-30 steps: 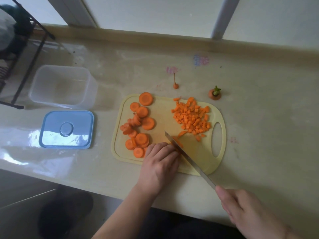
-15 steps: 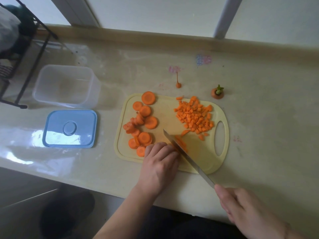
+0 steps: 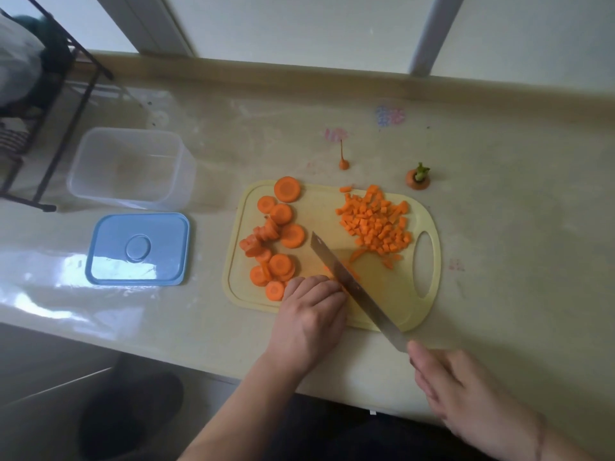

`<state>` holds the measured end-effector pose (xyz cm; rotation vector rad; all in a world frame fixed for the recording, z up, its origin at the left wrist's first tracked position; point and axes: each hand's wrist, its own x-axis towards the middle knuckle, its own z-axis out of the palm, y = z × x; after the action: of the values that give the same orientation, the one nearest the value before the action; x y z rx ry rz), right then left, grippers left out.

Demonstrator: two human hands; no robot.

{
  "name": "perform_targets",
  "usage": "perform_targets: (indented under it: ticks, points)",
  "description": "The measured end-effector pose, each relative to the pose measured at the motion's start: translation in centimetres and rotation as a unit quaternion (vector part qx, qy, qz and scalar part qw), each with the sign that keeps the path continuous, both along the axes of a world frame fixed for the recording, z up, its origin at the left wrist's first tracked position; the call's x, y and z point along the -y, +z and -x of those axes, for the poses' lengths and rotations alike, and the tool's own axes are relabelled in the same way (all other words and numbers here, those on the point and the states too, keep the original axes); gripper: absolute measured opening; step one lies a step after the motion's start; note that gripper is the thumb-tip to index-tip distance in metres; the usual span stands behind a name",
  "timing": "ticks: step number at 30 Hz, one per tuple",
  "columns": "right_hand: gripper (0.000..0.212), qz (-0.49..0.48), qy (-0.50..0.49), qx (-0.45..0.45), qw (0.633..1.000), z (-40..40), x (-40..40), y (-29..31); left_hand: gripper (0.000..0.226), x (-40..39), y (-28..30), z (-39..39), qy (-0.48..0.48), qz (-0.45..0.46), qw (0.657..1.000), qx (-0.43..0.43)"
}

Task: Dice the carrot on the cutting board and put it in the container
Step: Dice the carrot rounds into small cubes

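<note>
A yellow cutting board [image 3: 392, 294] lies on the counter. Several round carrot slices [image 3: 279, 234] cover its left side, and a heap of diced carrot [image 3: 376, 222] sits at its upper right. My left hand [image 3: 309, 314] presses fingers-down on carrot pieces at the board's near edge; the pieces under it are mostly hidden. My right hand [image 3: 466, 397] grips the handle of a knife [image 3: 352, 287], whose blade lies diagonally right beside my left fingertips, over thin carrot strips [image 3: 352, 271]. The clear plastic container [image 3: 128, 168] stands empty at the far left.
The container's blue lid [image 3: 138, 249] lies flat in front of it. A carrot tail [image 3: 343, 161] and a leafy carrot top [image 3: 417, 179] rest on the counter beyond the board. A black wire rack [image 3: 50, 104] stands at the far left. The counter edge runs close to my body.
The knife blade has lifted and shifted slightly away from me along the carrot strips; my left hand stays in place on the carrot. The camera view has drifted a little.
</note>
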<state>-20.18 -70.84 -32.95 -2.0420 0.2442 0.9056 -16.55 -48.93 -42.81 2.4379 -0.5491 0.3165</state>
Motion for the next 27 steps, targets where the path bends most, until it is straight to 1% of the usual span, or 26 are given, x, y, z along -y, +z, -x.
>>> perform_targets:
  ticks: [2, 3, 5, 7, 8, 10, 13, 17, 19, 21, 23, 24, 27]
  points:
    - [0.073, -0.005, -0.03, -0.015, 0.999, 0.8, 1.0, 0.4, 0.004, -0.4, 0.6, -0.2, -0.002, 0.007, 1.0, 0.0]
    - [0.076, 0.009, -0.049, -0.003, 0.999, 1.1, 1.7, 0.4, 0.002, -0.7, 0.9, -0.5, 0.005, 0.014, 1.0, -0.001]
    - [0.084, 0.033, -0.074, 0.007, 0.997, 1.5, 3.0, 0.7, 0.007, -1.2, 1.6, -1.5, 0.036, 0.022, 0.999, -0.004]
    - [0.088, 0.03, -0.115, -0.024, 0.993, 1.6, 3.6, 0.9, 0.013, -1.2, 1.8, -2.9, 0.064, 0.006, 0.998, -0.011]
    - [0.088, 0.017, -0.143, -0.04, 0.989, 1.6, 3.8, 0.8, 0.016, -1.1, 1.8, -3.6, 0.068, -0.01, 0.997, -0.021]
    - [0.089, -0.007, -0.168, -0.056, 0.984, 1.5, 4.3, 0.6, 0.019, -0.7, 1.7, -4.6, 0.061, -0.044, 0.996, -0.056]
    - [0.09, -0.018, -0.15, -0.038, 0.988, 1.5, 4.4, 0.5, 0.02, -0.1, 1.7, -5.3, 0.038, -0.074, 0.991, -0.1]
    - [0.089, -0.021, -0.143, -0.022, 0.989, 1.7, 4.3, 0.7, 0.025, 0.6, 2.1, -5.0, 0.022, -0.047, 0.993, -0.108]
    - [0.09, -0.016, -0.141, -0.017, 0.99, 1.9, 4.3, 0.6, 0.023, 0.7, 2.2, -5.0, 0.034, -0.037, 0.993, -0.106]
    - [0.091, -0.012, -0.141, -0.013, 0.99, 1.9, 4.4, 0.5, 0.016, 1.1, 2.4, -5.5, 0.061, -0.035, 0.99, -0.121]
    - [0.091, -0.008, -0.145, -0.014, 0.989, 1.9, 4.4, 0.4, 0.022, 1.9, 2.6, -6.1, 0.081, -0.048, 0.984, -0.15]
    - [0.09, -0.008, -0.146, -0.015, 0.989, 1.9, 4.5, 0.4, 0.023, 2.3, 2.6, -6.3, 0.083, -0.061, 0.982, -0.161]
    - [0.093, -0.008, -0.145, -0.017, 0.989, 1.9, 4.6, 0.2, 0.016, 3.4, 2.6, -6.6, 0.076, -0.076, 0.979, -0.171]
